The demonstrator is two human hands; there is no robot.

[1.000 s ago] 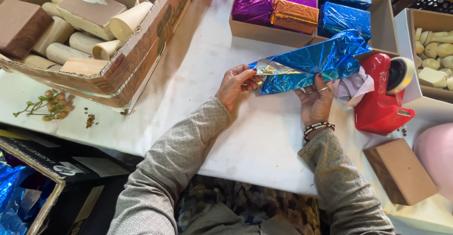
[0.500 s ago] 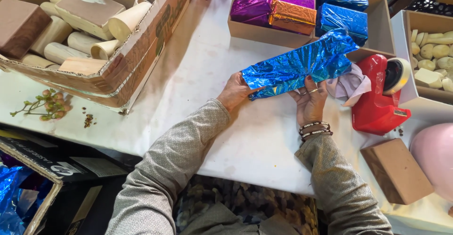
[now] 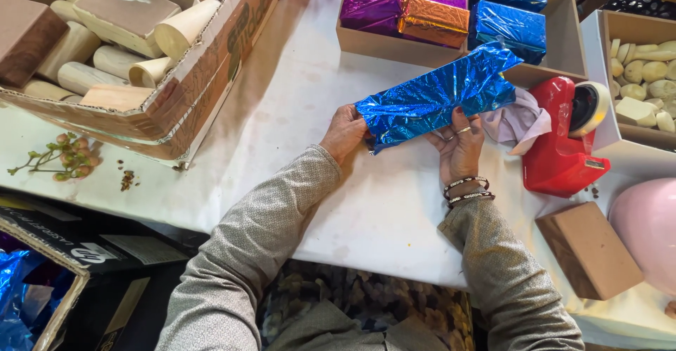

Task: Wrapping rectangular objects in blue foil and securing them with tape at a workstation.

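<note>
At the middle of the white table (image 3: 296, 104), a crinkled blue metallic foil sheet (image 3: 436, 97) lies folded over a block-shaped item. The left hand (image 3: 345, 134) closes its fingers on the foil's left end, and the right hand (image 3: 459, 147) grips the near edge at the right. The far right end of the foil flares loose and unfolded, so the wrap looks partly done. Finished foil-wrapped blocks (image 3: 510, 23) fill a cardboard tray (image 3: 563, 48) beyond, and a red tape dispenser (image 3: 560, 147) stands to the right.
</note>
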